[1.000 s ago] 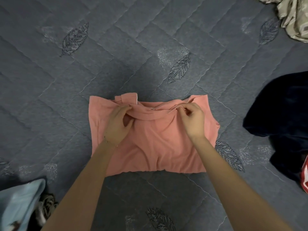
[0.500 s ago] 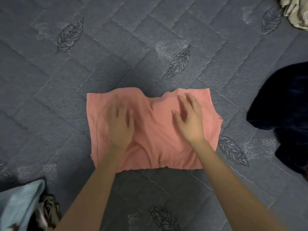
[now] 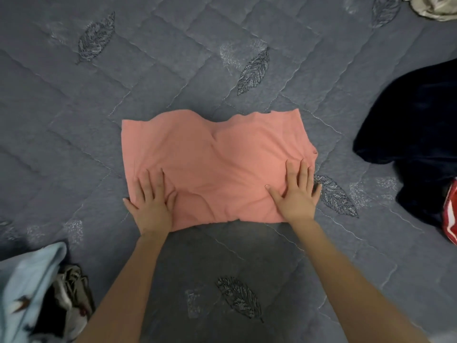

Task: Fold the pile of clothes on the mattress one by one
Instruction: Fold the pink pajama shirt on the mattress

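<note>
- Pressing palm-down, the left hand [image 3: 152,203] lies on the near left corner of the pink garment [image 3: 217,159]. Its fingers are straight and spread and grip nothing, and the little finger sits at the cloth's left edge.
- The right hand [image 3: 296,194] lies the same way on the near right corner, palm down with the fingers straight and fanned and the thumb pointing inward. It holds nothing, and its outer finger reaches just past the cloth's right edge.
- The pink garment is folded into a rough rectangle, wider than deep, and lies flat in the middle of the mattress [image 3: 173,70]. Its far edge is wavy with a dip at the centre, and shallow creases run between the two hands.
- The mattress is grey-blue, quilted in diagonal lines with stitched leaf motifs. One leaf lies just beside the right hand.
- A dark navy garment [image 3: 415,125] is heaped at the right, apart from the pink one. A red and white item [image 3: 451,219] at its near side is cut off by the frame.
- A light blue garment [image 3: 22,288] lies at the lower left corner, with a crumpled grey cloth [image 3: 71,295] beside it.
- A cream cloth [image 3: 432,8] shows at the top right corner.
</note>
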